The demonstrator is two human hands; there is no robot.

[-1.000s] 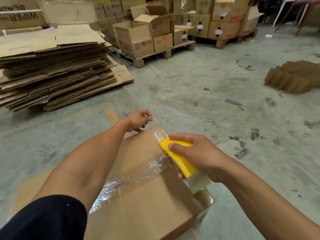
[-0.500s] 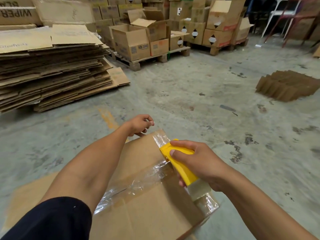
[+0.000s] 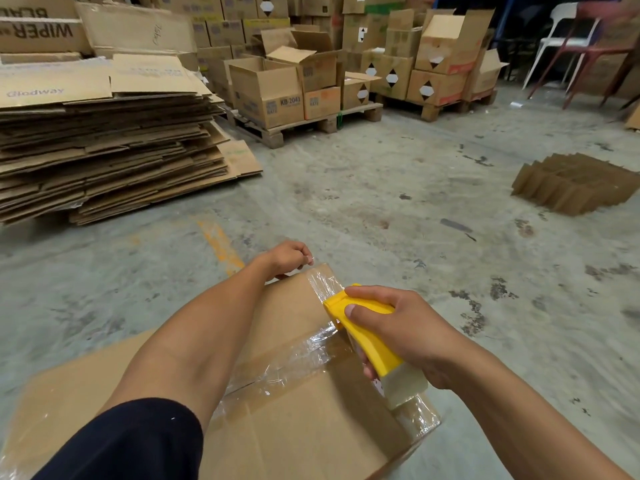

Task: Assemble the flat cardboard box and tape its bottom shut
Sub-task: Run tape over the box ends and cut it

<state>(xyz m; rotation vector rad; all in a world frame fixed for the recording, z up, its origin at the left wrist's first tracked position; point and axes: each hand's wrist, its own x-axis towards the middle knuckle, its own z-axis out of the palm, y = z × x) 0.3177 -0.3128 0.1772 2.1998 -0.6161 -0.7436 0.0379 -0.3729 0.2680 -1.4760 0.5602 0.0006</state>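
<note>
At the bottom of the frame lies the cardboard box (image 3: 304,424), its taped bottom face turned up, filling the lower centre. A strip of clear tape (image 3: 294,355) runs wrinkled along the flap seam from the lower left toward the box's far corner, and more tape wraps over the near right edge. The right hand (image 3: 398,330), at centre right, is closed around a yellow tape dispenser (image 3: 360,330), thumb pressed on its top, the dispenser's front end touching the tape near the far corner; the roll of clear tape (image 3: 405,386) shows below the palm. The left arm, in a dark sleeve (image 3: 131,441), crosses the box from the lower left. The left hand (image 3: 287,258) sits at the box's far edge with fingers curled in, pinching or pressing at that edge; what it grips cannot be told.

Beyond is stained concrete floor (image 3: 363,188). In the upper left stands a tall stack of flattened cartons (image 3: 104,147). At mid right lies a cardboard divider grid (image 3: 578,185). Farther back, open boxes sit on wooden pallets (image 3: 298,128), and chairs (image 3: 568,39) stand at the upper right.
</note>
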